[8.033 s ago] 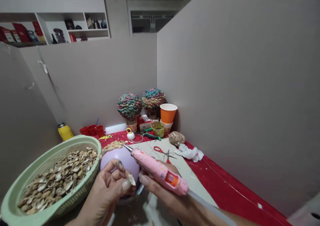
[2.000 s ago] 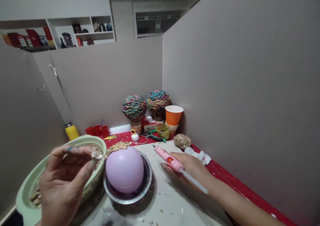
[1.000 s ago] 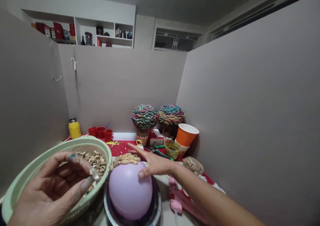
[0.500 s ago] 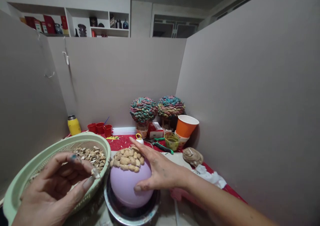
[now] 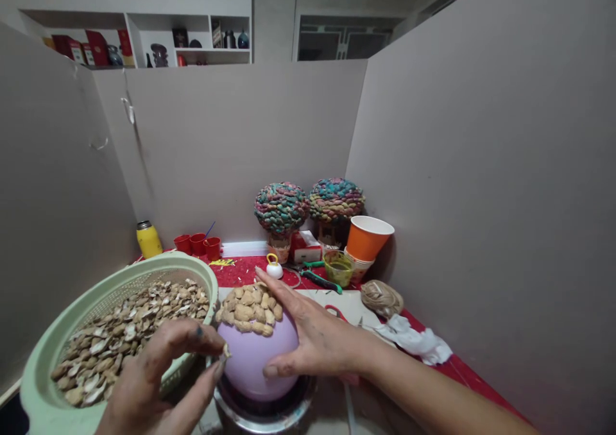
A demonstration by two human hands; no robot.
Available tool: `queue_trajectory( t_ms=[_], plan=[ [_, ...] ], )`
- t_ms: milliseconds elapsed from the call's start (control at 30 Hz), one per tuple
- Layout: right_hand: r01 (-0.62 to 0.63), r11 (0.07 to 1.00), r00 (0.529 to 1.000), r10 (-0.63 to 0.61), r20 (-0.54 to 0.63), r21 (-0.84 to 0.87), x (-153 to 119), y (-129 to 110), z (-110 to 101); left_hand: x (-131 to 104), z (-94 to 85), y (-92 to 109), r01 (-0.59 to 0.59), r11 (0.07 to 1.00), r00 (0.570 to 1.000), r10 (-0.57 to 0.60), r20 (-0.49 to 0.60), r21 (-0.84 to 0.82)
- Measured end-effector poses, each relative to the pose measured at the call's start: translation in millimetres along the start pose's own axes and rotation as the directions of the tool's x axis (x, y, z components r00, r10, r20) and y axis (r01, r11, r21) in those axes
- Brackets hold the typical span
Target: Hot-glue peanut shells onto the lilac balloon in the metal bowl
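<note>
A smooth purple balloon [image 5: 255, 361] sits in a metal bowl [image 5: 269, 424], its top covered with peanut shells [image 5: 249, 308]. My right hand [image 5: 308, 339] steadies it from the right, fingers over the top and thumb on the front. Between the thumb and forefinger of my left hand [image 5: 166, 371] is a small piece of peanut shell [image 5: 226, 351], close against the balloon's left side. Beyond that hand stands a green colander [image 5: 36, 364] holding many loose peanut shells [image 5: 129, 329].
Two colourful shell-covered domes [image 5: 282, 208] stand on cups at the back. Near them are an orange paper cup [image 5: 368, 239], green-handled pliers [image 5: 322, 283] and a yellow-green cup [image 5: 338, 269]. Twine [image 5: 382, 298] and white tissue [image 5: 416, 340] lie right. Grey panels [image 5: 231, 133] enclose the table.
My left hand has moved right, from over the colander to the balloon's left side, carrying the shell piece. My right hand keeps its hold. The view has shifted slightly.
</note>
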State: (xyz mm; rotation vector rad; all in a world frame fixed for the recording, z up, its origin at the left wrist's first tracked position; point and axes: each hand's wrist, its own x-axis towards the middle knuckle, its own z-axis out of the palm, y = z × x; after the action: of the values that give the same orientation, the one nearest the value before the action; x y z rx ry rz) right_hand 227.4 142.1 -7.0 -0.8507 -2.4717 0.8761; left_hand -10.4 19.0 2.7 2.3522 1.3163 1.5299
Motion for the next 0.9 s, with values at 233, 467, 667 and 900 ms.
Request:
queue_trajectory(
  t_ms=[233,467,667,900],
  plan=[
    [0.023,1.000,1.000,-0.023,-0.011,-0.012,0.3,4.2,3.3,5.3,23.8,-1.5,-0.219,0.938,0.971,0.181,0.159,0.268],
    [0.087,0.996,0.996,-0.088,-0.012,-0.022,-1.0,-0.7,0.4,3.9,27.5,-7.8,-0.527,0.694,0.850,0.446,0.282,0.491],
    [0.116,0.993,0.993,-0.116,-0.015,-0.013,-3.2,-4.6,-2.4,6.3,28.4,4.3,-0.576,0.604,0.813,0.492,0.311,0.551],
    [0.150,0.988,0.988,-0.150,-0.025,-0.024,-4.0,-2.9,-2.3,7.5,41.1,4.0,-0.580,0.577,0.808,0.500,0.313,0.575]
  ],
)
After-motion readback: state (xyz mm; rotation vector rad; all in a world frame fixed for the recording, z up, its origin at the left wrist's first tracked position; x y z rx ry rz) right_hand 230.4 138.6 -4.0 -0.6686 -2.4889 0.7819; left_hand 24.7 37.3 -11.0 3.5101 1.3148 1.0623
